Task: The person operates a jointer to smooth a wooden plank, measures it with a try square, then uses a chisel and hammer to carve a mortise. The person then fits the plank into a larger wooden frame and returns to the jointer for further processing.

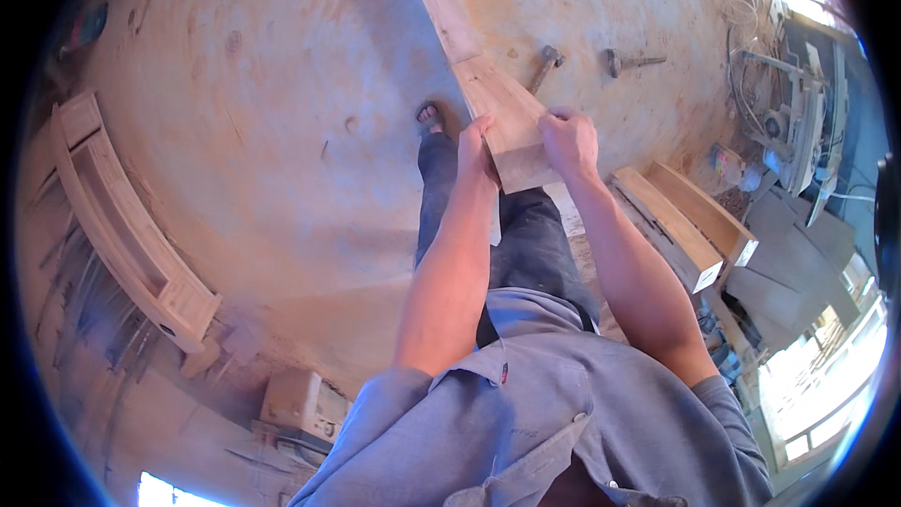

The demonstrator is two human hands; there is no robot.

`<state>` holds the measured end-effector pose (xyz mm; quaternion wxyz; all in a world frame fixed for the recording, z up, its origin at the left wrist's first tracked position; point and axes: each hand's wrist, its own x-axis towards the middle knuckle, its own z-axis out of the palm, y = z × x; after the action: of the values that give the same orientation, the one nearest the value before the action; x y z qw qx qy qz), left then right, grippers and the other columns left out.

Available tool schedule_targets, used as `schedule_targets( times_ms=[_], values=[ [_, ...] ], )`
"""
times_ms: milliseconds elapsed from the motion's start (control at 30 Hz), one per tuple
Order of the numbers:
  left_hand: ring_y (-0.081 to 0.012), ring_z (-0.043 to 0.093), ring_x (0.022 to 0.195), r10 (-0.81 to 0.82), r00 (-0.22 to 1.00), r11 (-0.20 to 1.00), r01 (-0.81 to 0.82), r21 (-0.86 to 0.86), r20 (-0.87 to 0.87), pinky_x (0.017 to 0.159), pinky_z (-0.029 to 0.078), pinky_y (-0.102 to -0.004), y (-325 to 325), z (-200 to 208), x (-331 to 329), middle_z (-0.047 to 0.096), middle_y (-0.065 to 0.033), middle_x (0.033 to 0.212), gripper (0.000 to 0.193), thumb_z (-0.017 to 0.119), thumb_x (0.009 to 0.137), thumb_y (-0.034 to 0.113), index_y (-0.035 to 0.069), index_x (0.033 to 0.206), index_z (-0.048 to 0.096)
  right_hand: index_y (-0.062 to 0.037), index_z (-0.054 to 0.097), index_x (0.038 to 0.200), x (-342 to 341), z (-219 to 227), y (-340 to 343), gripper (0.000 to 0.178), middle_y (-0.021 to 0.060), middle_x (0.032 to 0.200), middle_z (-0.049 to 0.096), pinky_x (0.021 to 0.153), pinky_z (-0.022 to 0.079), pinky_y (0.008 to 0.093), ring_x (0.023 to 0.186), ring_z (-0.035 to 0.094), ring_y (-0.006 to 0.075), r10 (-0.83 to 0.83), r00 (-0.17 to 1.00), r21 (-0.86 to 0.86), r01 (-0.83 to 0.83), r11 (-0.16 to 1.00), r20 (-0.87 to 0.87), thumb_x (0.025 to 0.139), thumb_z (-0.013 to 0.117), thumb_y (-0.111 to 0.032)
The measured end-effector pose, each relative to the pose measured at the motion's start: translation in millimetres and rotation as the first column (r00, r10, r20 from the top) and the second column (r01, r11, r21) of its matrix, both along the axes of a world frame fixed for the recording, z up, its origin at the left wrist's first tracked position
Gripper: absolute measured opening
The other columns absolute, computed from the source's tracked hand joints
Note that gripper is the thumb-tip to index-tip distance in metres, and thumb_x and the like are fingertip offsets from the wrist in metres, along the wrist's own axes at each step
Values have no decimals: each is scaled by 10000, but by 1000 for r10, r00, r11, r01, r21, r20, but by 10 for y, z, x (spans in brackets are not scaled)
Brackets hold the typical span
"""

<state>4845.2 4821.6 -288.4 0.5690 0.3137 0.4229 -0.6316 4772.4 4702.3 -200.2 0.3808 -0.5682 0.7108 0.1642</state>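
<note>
A long pale wooden board (502, 99) stretches from in front of my legs toward the far edge of the view. Part-way along it runs a seam, and a dark slot shows close to its far end. My left hand (477, 145) grips the near part by its left edge, fingers partly hidden behind the wood. On the opposite edge my right hand (570, 141) is closed around the board. Just beyond, a hammer (548, 63) lies on the floor, its handle partly covered by the board. A second hammer (633, 63) rests farther right.
At the left stands a wooden frame (122, 216) with a long recess. Two long wooden drawer-like pieces (690, 221) lie to my right, near grey sheets (798, 253) and machinery (798, 122). A dusty box (302, 404) sits at the lower left. My foot (429, 115) is left of the board.
</note>
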Motion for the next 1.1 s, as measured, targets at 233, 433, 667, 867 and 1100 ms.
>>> schedule_targets(
  times_ms=[233, 433, 667, 867, 1100],
  values=[
    [-357, 666, 1097, -115, 993, 992, 117, 56, -42, 948, 532, -522, -158, -166, 599, 679, -179, 1223, 539, 517, 935, 445, 48, 1295, 579, -14, 758, 982, 623, -221, -285, 396, 252, 1051, 715, 900, 517, 452, 1041, 681, 405, 297, 952, -24, -299, 954, -79, 809, 540, -295],
    [-334, 683, 1066, -148, 989, 989, 148, 18, -19, 906, 548, -525, -555, -190, 906, 710, -133, 1169, 490, 518, 920, 445, 75, 1217, 640, -1, 748, 987, 1005, -221, -705, 408, 252, 1063, 711, 907, 516, 439, 1059, 685, 385, 277, 954, -77, -287, 955, -117, 820, 539, -310],
    [-335, 665, 1122, -127, 989, 988, 133, -81, 71, 940, 540, -557, -1051, -442, 1501, 689, -128, 1215, 486, 478, 928, 427, 88, 1237, 637, 50, 717, 914, 1721, -218, -1337, 322, 248, 970, 720, 782, 553, 436, 953, 730, 320, 85, 987, 99, -99, 990, 138, 813, 576, -221],
    [-420, 606, 1212, -95, 995, 971, 96, -220, 18, 1023, 500, -588, -1320, -261, 840, 612, -209, 1332, 609, 465, 928, 396, 26, 1409, 505, 6, 661, 1176, 716, -458, -1647, 444, 265, 1145, 691, 904, 526, 461, 1122, 659, 409, -28, 932, 166, -35, 985, 362, 846, 572, -277],
    [-350, 665, 1096, -562, 809, 818, 512, 264, 171, 962, 538, -473, -2537, 662, -381, 642, -217, 1265, 687, 612, 856, 363, -24, 1411, 493, 11, 522, 1339, -1146, 231, -2571, 521, 183, 1130, 608, 893, 496, 486, 1034, 616, 328, -813, 554, 822, 370, 433, 179, 837, 620, -87]
  ],
)
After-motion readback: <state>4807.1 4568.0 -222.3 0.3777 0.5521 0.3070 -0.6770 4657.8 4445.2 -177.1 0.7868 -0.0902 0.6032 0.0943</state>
